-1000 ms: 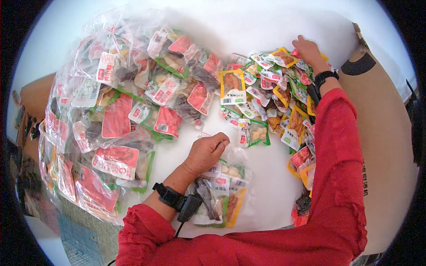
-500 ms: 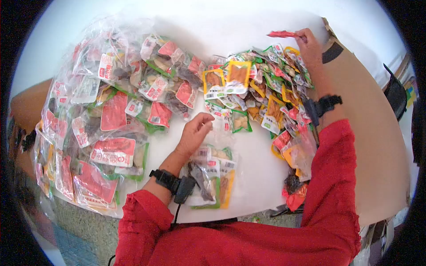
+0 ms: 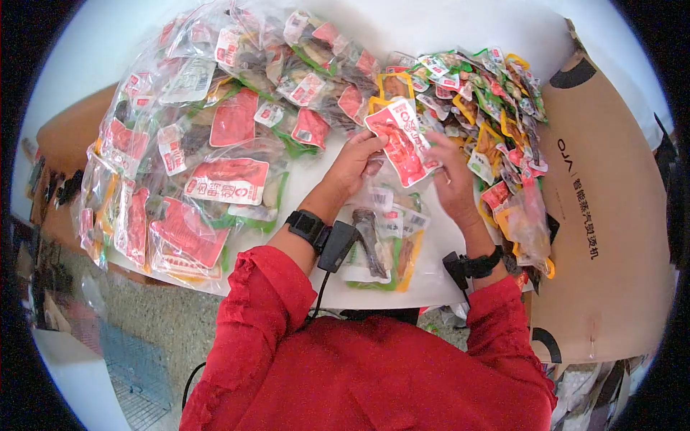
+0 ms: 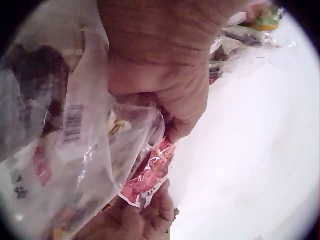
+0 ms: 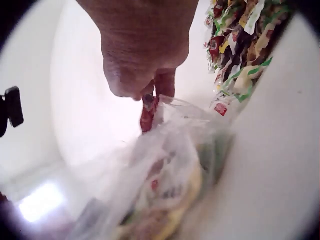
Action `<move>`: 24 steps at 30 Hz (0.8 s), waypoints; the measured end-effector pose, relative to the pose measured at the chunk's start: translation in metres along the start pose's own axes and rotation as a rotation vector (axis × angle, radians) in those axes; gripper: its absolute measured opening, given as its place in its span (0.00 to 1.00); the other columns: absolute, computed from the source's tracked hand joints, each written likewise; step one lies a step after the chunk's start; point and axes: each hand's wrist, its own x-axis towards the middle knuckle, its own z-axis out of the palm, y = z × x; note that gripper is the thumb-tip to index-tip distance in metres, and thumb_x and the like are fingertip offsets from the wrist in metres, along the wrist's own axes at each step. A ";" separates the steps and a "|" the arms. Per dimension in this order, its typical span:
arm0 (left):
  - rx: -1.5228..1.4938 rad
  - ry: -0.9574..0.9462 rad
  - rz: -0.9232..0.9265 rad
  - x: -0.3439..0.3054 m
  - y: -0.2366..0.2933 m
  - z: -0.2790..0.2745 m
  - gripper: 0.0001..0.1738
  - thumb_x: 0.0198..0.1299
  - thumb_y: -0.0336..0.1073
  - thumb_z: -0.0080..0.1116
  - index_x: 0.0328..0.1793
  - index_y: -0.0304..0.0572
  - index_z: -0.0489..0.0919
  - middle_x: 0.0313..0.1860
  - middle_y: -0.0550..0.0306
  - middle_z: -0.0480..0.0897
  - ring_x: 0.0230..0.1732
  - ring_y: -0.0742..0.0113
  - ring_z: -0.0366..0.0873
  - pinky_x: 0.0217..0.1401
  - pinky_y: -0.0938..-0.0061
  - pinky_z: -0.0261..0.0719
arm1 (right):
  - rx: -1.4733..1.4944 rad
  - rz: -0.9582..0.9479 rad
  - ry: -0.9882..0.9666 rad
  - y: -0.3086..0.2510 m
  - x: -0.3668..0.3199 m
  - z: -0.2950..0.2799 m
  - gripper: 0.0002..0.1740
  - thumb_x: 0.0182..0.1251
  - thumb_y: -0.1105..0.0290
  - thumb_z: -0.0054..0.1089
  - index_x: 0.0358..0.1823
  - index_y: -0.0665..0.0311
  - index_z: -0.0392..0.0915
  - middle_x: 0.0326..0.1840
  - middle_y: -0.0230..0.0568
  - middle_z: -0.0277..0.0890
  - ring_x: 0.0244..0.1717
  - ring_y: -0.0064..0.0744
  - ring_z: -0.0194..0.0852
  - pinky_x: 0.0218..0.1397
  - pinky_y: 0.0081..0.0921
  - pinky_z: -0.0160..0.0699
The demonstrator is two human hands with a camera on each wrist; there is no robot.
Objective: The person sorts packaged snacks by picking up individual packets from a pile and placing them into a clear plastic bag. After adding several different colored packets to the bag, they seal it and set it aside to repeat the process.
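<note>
A red-and-white snack packet [image 3: 406,147] lies between my two hands, above the mouth of a clear plastic bag [image 3: 377,197]. My right hand [image 3: 453,176] pinches the packet from its right side; in the right wrist view the red packet [image 5: 147,117] pokes down from the fingers. My left hand [image 3: 352,169] grips the bag's upper edge, its fingertips right by the packet. Inside the bag show several packets, one with a dark leg-shaped piece [image 3: 369,244]. In the left wrist view the clear film [image 4: 135,135] runs up under the left hand [image 4: 155,60].
Large clear bags full of packets [image 3: 226,179] cover the left of the white table [image 3: 291,251]. A heap of loose small packets [image 3: 474,108] lies at the right, against a cardboard box [image 3: 604,215]. A filled clear bag [image 3: 528,230] sits at the heap's near end.
My right hand has come back from the far end of the heap with the red packet, down to the bag's mouth beside my left hand. The left hand stays at the bag.
</note>
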 end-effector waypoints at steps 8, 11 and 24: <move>0.168 0.115 0.053 0.001 -0.006 0.009 0.10 0.54 0.35 0.54 0.43 0.47 0.72 0.28 0.70 0.73 0.21 0.85 0.63 0.15 0.89 0.53 | 0.211 0.460 -0.242 0.050 0.011 0.011 0.18 0.56 0.58 0.55 0.39 0.66 0.71 0.32 0.32 0.70 0.35 0.22 0.66 0.41 0.21 0.66; 0.237 0.119 0.018 -0.001 -0.007 0.011 0.11 0.54 0.35 0.54 0.44 0.47 0.72 0.29 0.70 0.74 0.21 0.84 0.63 0.16 0.89 0.55 | 0.440 0.483 -0.183 0.059 0.001 0.021 0.17 0.54 0.59 0.58 0.36 0.65 0.71 0.28 0.30 0.68 0.30 0.18 0.62 0.35 0.20 0.65; 0.409 0.148 -0.071 0.001 -0.018 0.015 0.12 0.56 0.37 0.54 0.45 0.44 0.74 0.41 0.64 0.78 0.41 0.76 0.74 0.42 0.82 0.72 | 0.669 0.467 -0.119 0.069 -0.017 0.033 0.18 0.57 0.61 0.55 0.41 0.69 0.69 0.36 0.37 0.70 0.40 0.23 0.66 0.44 0.22 0.67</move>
